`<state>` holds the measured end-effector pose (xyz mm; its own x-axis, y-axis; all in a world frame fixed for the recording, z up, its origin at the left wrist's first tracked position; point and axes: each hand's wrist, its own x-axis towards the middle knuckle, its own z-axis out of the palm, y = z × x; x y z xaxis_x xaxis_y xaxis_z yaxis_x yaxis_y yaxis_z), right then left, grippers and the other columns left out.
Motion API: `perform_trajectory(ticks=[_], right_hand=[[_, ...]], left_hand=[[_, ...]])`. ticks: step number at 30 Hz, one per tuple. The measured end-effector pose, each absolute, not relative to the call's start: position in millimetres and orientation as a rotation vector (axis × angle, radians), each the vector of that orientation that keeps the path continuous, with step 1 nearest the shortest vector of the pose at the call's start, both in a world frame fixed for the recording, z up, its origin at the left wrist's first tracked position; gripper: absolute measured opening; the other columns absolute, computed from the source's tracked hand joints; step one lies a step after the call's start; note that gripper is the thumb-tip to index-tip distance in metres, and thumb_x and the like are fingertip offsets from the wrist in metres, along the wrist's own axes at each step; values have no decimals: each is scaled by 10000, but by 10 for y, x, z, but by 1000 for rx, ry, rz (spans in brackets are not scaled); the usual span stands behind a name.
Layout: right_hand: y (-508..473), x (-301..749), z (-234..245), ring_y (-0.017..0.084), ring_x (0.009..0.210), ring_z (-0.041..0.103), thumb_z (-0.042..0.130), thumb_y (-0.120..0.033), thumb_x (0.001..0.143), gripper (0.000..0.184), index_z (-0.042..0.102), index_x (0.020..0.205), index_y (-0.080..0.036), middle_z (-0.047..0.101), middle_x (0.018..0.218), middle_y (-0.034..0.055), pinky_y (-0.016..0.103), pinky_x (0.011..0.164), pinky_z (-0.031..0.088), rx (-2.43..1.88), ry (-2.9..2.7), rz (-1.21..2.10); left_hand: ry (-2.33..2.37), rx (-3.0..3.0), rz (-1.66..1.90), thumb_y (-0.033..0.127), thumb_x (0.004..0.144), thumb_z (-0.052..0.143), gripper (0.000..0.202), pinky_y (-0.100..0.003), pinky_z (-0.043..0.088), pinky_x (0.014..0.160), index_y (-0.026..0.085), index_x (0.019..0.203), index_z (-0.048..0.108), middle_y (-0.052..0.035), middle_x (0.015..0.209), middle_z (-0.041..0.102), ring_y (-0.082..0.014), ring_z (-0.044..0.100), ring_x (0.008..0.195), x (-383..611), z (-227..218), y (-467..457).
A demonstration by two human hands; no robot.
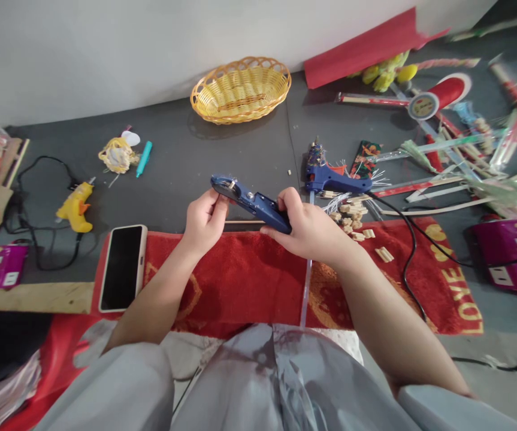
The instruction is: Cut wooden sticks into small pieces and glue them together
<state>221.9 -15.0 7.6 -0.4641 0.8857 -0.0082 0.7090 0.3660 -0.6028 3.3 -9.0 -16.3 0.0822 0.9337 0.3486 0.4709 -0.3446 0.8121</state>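
Observation:
My right hand (305, 227) is closed around the handles of a dark blue hand cutter (256, 206), which looks like small pruning shears. It is held above the near edge of the table, its head pointing left. My left hand (206, 218) has its fingers pinched together at the cutter's head; what they hold is hidden or too small to make out. A thin pale stick (244, 222) shows just below the cutter. Small cut wooden pieces (350, 216) are heaped to the right of my right hand, beside a blue glue gun (336, 179) with a clear glue stick.
A red towel (240, 275) covers the table's near edge, with a phone (123, 268) on its left. A wicker basket (242, 96) stands against the wall. To the left lies a yellow glue gun (77, 208); to the right are loose strips, a red ribbon spool (440, 96) and black cords.

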Motion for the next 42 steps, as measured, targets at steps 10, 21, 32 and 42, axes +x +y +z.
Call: perform_trajectory(ticks=[10,21,32,42], right_hand=[[-165,2177,76,207,586,571,510,-389,824,299,362,992,-191,610,764,53,279,542,337,-1448,-2388,715],[-150,2171,27,195,593,557,478,-340,824,264,351,1002,-190,606,775,53,278,561,346,-1429,-2394,729],[-137,2189,35,170,590,492,545,-402,792,345,294,947,-224,511,739,0,282,570,337,-1392,-2314,847],[-113,2246,10,137,575,429,551,-400,771,373,243,906,-239,457,747,-15,278,561,339,-1206,-2246,917]], left_hand=[[1428,2057,1188,379,961,400,360,-181,321,443,173,681,495,47,510,440,-46,395,418,67,-78,-92],[1487,2068,1126,401,959,393,372,-196,353,488,168,710,540,42,516,450,-68,438,460,58,-74,-81],[1408,1823,1167,505,934,435,410,-206,336,454,180,729,579,37,513,463,-59,418,440,-25,-165,-39],[1079,1263,1049,594,779,631,451,-157,154,310,188,645,487,92,426,283,-13,200,321,20,-58,-53]])
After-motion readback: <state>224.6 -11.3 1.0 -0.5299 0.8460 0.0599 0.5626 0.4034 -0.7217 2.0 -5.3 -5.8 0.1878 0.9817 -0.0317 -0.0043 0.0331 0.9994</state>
